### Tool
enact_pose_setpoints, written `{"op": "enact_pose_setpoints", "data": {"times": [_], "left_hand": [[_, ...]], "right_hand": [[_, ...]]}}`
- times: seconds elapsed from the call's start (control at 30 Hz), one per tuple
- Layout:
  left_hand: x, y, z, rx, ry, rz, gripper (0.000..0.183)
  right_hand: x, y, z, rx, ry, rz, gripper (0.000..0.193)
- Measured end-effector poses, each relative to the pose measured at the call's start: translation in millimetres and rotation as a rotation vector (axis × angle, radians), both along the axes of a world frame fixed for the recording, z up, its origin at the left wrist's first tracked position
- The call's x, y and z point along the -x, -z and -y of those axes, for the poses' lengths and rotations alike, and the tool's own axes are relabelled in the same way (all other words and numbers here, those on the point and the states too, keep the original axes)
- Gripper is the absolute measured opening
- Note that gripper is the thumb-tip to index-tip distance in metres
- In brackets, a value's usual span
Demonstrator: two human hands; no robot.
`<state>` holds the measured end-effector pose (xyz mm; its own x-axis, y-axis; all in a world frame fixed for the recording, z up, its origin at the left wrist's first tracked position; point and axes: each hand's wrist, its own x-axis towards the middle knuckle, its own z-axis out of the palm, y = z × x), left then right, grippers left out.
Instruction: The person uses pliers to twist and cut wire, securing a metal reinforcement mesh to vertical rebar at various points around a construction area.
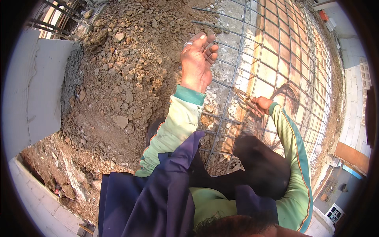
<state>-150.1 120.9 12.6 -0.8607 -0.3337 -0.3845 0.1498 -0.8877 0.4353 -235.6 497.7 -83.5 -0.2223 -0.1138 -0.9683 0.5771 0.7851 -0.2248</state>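
Note:
My left hand is raised over the edge of a steel bar mesh, palm partly turned up. Its fingers are loosely bent with gaps between them, a ring shows on one, and I see nothing in it. Lower and to the right, my right hand is closed around the handles of metal pincers. The jaws of the pincers point up-left, close to the mesh bars. Thin dark strands like tie wire fan out beside that hand, and more hang below it by my dark-clothed knee.
Boards lie under the mesh, with a rough concrete strip along their left side. Loose soil and stones cover the left. A grey wall block stands at far left. Bare bar ends stick out toward the soil.

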Motion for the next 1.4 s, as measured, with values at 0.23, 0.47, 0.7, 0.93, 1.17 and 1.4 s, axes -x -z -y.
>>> {"op": "enact_pose_setpoints", "data": {"times": [0.23, 0.47, 0.7, 0.93, 1.17, 1.4], "left_hand": [[4, 8, 5, -0.047, 0.023, 0.038, 0.044], [2, 15, -1, -0.043, 0.079, 0.043, 0.039], [10, 9, -10, -0.082, 0.126, 0.077, 0.041], [7, 15, -12, -0.04, 0.152, 0.075, 0.038], [9, 13, -19, -0.016, 0.161, 0.074, 0.031], [8, 25, -34, -0.016, 0.232, 0.095, 0.034]], "right_hand": [[-19, -14, 17, -0.403, -1.148, -0.758, 0.055], [-5, -41, 34, -0.095, -1.44, -1.79, 0.031], [3, -12, -3, -0.215, -0.963, -0.766, 0.041], [-27, -20, 9, -0.209, -0.626, -0.418, 0.044], [-15, -27, 14, -0.238, -1.357, -1.509, 0.026], [-25, 7, -19, 0.058, -0.067, -0.132, 0.028]]}}
